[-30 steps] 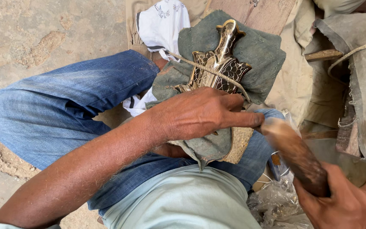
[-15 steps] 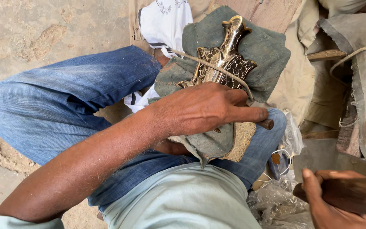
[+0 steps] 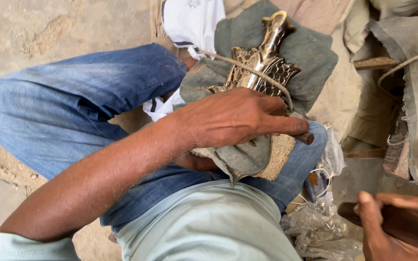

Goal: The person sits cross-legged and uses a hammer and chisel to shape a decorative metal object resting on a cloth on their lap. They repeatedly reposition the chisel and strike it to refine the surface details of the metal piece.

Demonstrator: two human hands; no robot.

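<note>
An ornate brass casting [image 3: 262, 63] lies on a grey-green cloth [image 3: 306, 53] across my lap, with a cord over it. My left hand [image 3: 233, 118] is closed around a thin rod-like tool whose dark end [image 3: 306, 138] sticks out past the fingers, pressed against the casting's lower part. At the bottom right corner, my right hand [image 3: 388, 232] grips a dark wooden handle [image 3: 407, 222], held low and away from the casting. What the handle carries is out of view.
I sit on a sandy floor [image 3: 35, 29] in blue jeans [image 3: 73, 106]. A white cloth [image 3: 192, 21] lies by my knee. Crumpled clear plastic [image 3: 315, 227] lies at the right, beside worn grey sacking and wood pieces [image 3: 402, 87].
My right hand with the wooden handle has dropped from beside the left hand's tool down to the bottom right corner. My left hand stays on the casting.
</note>
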